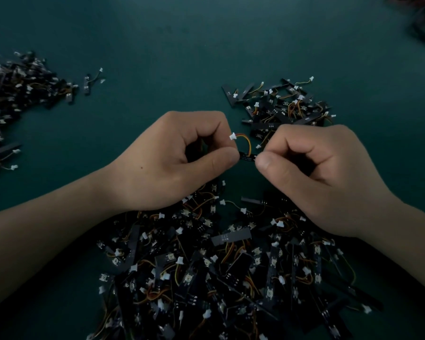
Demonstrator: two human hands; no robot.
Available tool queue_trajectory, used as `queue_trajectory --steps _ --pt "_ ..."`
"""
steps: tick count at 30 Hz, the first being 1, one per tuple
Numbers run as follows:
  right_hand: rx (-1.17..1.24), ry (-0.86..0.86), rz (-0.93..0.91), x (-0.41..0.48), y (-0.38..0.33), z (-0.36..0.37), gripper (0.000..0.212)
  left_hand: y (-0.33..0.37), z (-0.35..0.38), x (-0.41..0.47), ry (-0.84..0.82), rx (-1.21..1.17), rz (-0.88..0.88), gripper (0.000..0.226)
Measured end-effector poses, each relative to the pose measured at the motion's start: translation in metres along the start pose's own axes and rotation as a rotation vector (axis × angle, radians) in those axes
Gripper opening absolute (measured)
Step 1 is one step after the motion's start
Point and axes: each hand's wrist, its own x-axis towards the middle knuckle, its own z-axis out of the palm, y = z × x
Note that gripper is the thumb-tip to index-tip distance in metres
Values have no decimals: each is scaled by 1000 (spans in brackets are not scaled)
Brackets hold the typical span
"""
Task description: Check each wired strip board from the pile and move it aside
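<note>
Between left grip (172, 158) and right grip (324, 175), pinched: black strip board (247, 157), perhaps three-wired, white plug (232, 136).

Person, head view, two limbs.
1. left hand (172, 158): bare; one small dark mole (142, 167) on its back.
2. right hand (329, 177): bare; thumbnail (264, 163) short, plain.
3. left forearm (47, 231) and right forearm (407, 241): bare to the frame edge.

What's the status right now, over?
Left hand and right hand each pinch an end of one strip board. Held by the near pile, wire looping up. Nothing blocking.
</note>
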Motion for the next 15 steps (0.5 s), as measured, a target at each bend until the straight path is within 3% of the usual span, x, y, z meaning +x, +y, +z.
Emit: queue_trajectory --steps 15 --pt "-5 -3 -7 -1 2 1 32 0 -1 -2 -34 -25 19 19"
